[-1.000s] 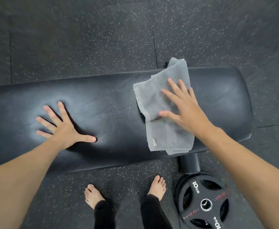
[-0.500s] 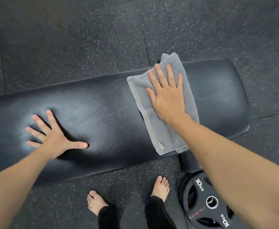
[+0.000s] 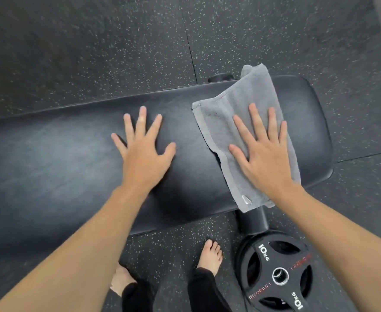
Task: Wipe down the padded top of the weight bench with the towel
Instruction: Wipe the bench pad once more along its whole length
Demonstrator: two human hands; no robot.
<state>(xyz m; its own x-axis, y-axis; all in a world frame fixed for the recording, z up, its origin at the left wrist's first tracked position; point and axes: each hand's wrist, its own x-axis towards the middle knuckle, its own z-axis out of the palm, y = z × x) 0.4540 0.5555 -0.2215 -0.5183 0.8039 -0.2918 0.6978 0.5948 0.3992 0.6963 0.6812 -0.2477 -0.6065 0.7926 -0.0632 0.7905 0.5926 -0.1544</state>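
Left hand (image 3: pixel 143 152) lies flat with fingers spread on the bare black padding near the middle of the weight bench (image 3: pixel 61 154), gripping nothing, its forearm reaching in from the lower left as if to brace. Just to its right, apart from it by a strip of bare vinyl, the grey towel (image 3: pixel 221 122) is draped across the pad, its long axis running crosswise to the bench: the far end hangs over the back edge and the near corner, with a small tag, droops past the front edge. Right hand (image 3: pixel 263 154) presses down on the towel's nearer half, palm flat, fingers splayed and pointing away from the person; it pins the cloth rather than clutching it, so it is the working hand. The bench runs left to right, and most of its unwiped-looking length lies to the left of the towel, so the next stroke probably sweeps along that axis. A 10 kg weight plate (image 3: pixel 279 275) rests on the speckled rubber floor (image 3: pixel 94 52) by the bench's support post.
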